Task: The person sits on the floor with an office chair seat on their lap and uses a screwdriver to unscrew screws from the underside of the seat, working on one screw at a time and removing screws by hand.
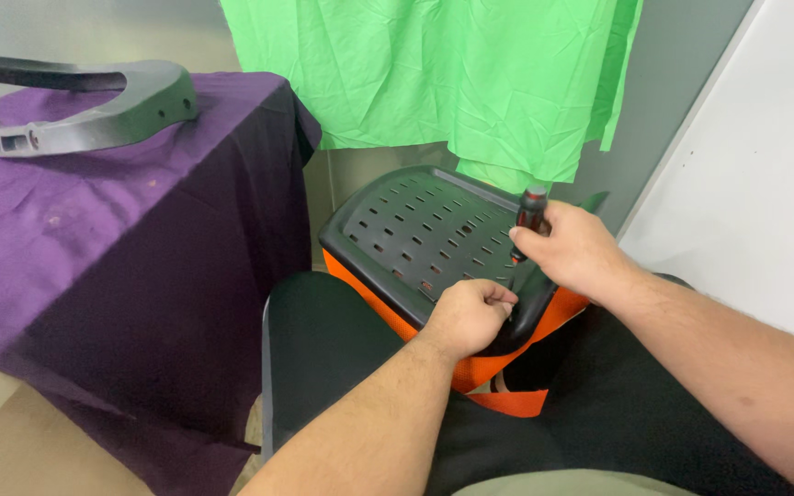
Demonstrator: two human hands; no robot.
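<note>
Purple cloth (94,248) covers the table at left, draping down its near side. Green cloth (434,73) hangs on the wall behind, reaching down to the far edge of the work. Grey curved plastic armrest piece (75,106) lies on the purple cloth, well apart from both hands.

Black perforated plastic panel (415,234), with orange fabric (470,367) under its near edge, sits tilted between the table and the person's lap, resting against a black padded surface (323,340).

Right hand (576,248) is clenched round a screwdriver (531,213) with a black and red handle; the tool stands roughly upright at the panel's right-hand edge. Its tip is hidden behind the fingers, so contact with the panel cannot be confirmed.

Left hand (470,312) is curled tight at the panel's near rim, just beside the right hand, fingertips pinched together. It seems to grip the rim or a small part there; too small to tell which.
</note>
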